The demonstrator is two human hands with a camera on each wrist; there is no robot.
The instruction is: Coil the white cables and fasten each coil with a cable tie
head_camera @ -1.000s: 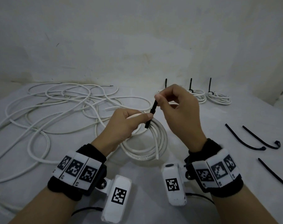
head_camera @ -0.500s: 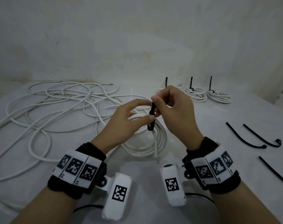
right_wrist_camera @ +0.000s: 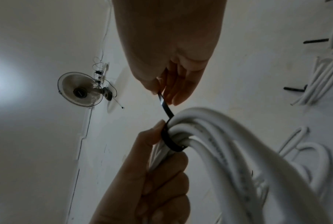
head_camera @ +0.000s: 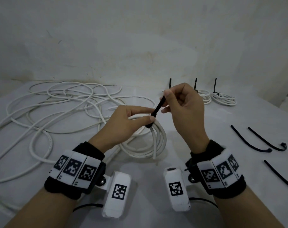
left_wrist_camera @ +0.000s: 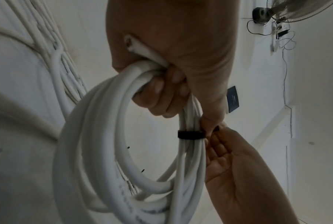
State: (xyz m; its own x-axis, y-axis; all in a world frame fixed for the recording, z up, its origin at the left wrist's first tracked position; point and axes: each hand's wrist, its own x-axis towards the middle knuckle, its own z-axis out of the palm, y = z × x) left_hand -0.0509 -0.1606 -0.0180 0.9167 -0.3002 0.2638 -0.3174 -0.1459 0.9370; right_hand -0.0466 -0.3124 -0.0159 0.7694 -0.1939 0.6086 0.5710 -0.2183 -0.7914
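Note:
My left hand (head_camera: 131,122) grips a coil of white cable (head_camera: 156,145) lifted above the table, fingers curled round the bundle (left_wrist_camera: 123,151), thumb and forefinger by the tie's loop. A black cable tie (head_camera: 157,109) wraps the bundle as a snug band (left_wrist_camera: 190,134) (right_wrist_camera: 169,142). My right hand (head_camera: 181,106) pinches the tie's free tail (right_wrist_camera: 164,104) between thumb and forefinger and holds it up and to the right of the coil. A long loose white cable (head_camera: 57,112) sprawls over the table's left half.
Three tied coils (head_camera: 222,97) with upright black tie tails lie at the back right. Several spare black cable ties (head_camera: 255,140) lie on the table's right side. A wall stands close behind the table (head_camera: 205,125). A fan (right_wrist_camera: 79,89) hangs on the wall.
My right hand has drawn the tie's tail up and to the right, away from the coil. The left hand has kept its grip on the bundle.

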